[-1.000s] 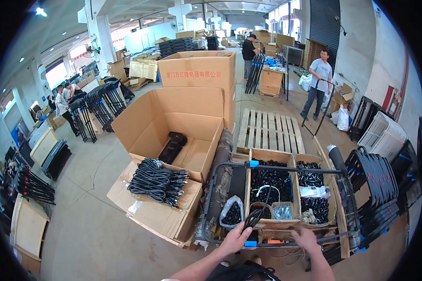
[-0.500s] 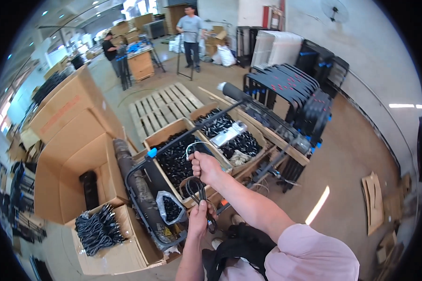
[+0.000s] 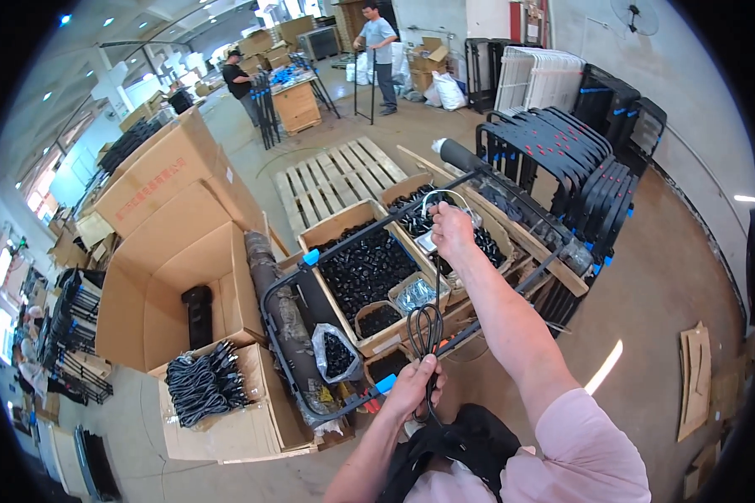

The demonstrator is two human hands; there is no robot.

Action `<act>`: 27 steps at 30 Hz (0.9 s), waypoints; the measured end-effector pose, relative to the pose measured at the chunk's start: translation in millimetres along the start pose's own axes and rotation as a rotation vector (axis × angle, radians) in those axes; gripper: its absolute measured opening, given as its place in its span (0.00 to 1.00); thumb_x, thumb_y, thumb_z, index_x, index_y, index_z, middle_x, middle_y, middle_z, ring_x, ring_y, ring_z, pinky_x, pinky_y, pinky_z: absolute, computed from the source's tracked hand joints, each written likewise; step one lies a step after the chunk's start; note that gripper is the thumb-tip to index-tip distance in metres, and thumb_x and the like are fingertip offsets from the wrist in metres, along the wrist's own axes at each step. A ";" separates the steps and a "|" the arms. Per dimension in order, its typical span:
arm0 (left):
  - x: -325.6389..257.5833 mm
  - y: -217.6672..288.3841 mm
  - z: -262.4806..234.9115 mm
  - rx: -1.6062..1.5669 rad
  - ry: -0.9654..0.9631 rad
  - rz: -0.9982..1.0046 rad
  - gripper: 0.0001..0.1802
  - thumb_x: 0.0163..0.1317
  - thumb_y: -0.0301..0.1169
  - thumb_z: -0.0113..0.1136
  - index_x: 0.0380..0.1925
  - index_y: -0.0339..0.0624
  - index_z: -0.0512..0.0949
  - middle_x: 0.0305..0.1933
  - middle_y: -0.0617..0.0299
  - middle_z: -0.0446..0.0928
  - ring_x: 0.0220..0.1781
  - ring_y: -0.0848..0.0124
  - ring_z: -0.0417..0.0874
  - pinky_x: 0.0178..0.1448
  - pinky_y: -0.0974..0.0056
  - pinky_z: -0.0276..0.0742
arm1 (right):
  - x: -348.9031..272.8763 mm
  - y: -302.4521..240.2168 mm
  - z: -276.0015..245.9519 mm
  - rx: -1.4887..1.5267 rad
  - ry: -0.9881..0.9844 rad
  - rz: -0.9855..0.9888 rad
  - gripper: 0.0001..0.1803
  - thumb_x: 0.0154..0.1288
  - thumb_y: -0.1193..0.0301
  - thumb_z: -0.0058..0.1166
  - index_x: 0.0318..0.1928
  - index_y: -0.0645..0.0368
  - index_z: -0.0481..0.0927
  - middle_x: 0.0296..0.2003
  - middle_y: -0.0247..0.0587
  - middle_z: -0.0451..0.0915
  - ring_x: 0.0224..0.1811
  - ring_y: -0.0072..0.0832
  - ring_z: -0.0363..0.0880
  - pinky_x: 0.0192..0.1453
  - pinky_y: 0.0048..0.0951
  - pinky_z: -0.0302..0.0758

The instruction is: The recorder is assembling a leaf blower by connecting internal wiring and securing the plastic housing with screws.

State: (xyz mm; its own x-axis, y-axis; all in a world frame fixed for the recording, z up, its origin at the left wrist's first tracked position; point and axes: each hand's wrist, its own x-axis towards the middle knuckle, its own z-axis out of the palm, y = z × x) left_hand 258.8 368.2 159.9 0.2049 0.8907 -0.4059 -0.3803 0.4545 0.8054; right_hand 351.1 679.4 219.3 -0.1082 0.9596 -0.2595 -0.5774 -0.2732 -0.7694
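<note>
Over the cart: both hands worked above a black tube-framed cart (image 3: 287,283) loaded with cardboard boxes of black parts.
Left hand: the left hand (image 3: 413,387) was closed around the lower end of a black cord (image 3: 426,329), near the cart's near rail by a blue clip (image 3: 385,384).
Right hand: the right hand (image 3: 453,231) was raised farther out, over the far boxes, fist closed on the cord's upper end, knuckles up.
Cord: it ran taut-looking between the two hands, looped into a narrow oval just above the left hand; the upper stretch was thin and hard to follow against the boxes.
Boxes under the hands: a large box of small black pieces (image 3: 362,267) sat left of the cord; a small box of clear bagged hardware (image 3: 416,294) lay just beside the loop.
Cart's left edge: a dark rolled bundle (image 3: 281,314) lay along it, a clear bag of black bits (image 3: 335,352) at its near end.
Floor, left: a big open cardboard carton (image 3: 164,277) stood there; a flatter box with bundled black cables (image 3: 197,387) lay in front of it.
Floor, beyond: a wooden pallet (image 3: 331,180) lay past the cart; black folded frames (image 3: 562,159) stood stacked at its right.
Background: two other people stood well apart, near a work stand.
</note>
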 end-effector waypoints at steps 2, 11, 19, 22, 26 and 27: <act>-2.8 4.5 6.2 0.074 0.005 -0.012 0.22 0.84 0.51 0.46 0.41 0.45 0.72 0.29 0.65 0.74 0.22 0.75 0.75 0.25 0.68 0.72 | 6.1 -6.8 -1.9 -0.013 0.034 -0.046 0.14 0.80 0.64 0.49 0.37 0.59 0.79 0.19 0.22 0.64 0.14 0.15 0.56 0.15 0.24 0.51; -3.6 -47.7 15.4 0.247 0.307 0.098 0.20 0.84 0.47 0.48 0.43 0.42 0.78 0.29 0.66 0.76 0.27 0.75 0.76 0.33 0.68 0.74 | -69.9 -44.3 4.4 -0.127 -0.390 -0.033 0.14 0.84 0.62 0.51 0.56 0.56 0.82 0.21 0.18 0.61 0.17 0.10 0.54 0.19 0.18 0.53; -80.6 33.0 63.1 1.140 0.587 0.663 0.48 0.57 0.43 0.80 0.73 0.37 0.67 0.74 0.40 0.69 0.78 0.43 0.68 0.80 0.47 0.66 | -199.1 -95.9 -65.5 0.038 -0.740 0.281 0.18 0.86 0.64 0.45 0.65 0.58 0.78 0.23 0.20 0.60 0.21 0.12 0.54 0.23 0.18 0.54; -98.8 67.8 110.7 1.082 0.893 0.903 0.42 0.57 0.34 0.79 0.70 0.38 0.70 0.70 0.43 0.71 0.73 0.46 0.72 0.77 0.48 0.69 | -217.7 -90.9 -90.4 0.119 -0.854 0.366 0.18 0.88 0.65 0.42 0.66 0.60 0.77 0.24 0.22 0.60 0.21 0.12 0.53 0.23 0.18 0.54; -76.7 64.8 145.4 1.069 1.014 0.893 0.40 0.58 0.36 0.79 0.68 0.37 0.71 0.61 0.47 0.80 0.65 0.48 0.80 0.70 0.50 0.76 | -235.9 -87.3 -112.4 0.073 -0.886 0.435 0.18 0.87 0.65 0.44 0.65 0.62 0.78 0.24 0.22 0.60 0.21 0.12 0.54 0.24 0.18 0.55; -68.4 61.6 155.1 0.867 0.962 0.798 0.34 0.65 0.35 0.76 0.66 0.35 0.71 0.56 0.48 0.83 0.58 0.55 0.86 0.65 0.53 0.80 | -236.2 -84.5 -119.6 0.069 -0.892 0.451 0.18 0.87 0.65 0.44 0.65 0.62 0.78 0.24 0.22 0.60 0.21 0.12 0.54 0.24 0.18 0.55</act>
State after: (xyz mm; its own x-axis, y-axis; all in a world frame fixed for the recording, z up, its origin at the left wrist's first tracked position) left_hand 361.2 333.6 304.3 -0.5696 0.7165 0.4026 0.5973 0.0244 0.8017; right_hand 522.2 467.8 275.9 -0.8801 0.4735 0.0357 -0.3749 -0.6467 -0.6642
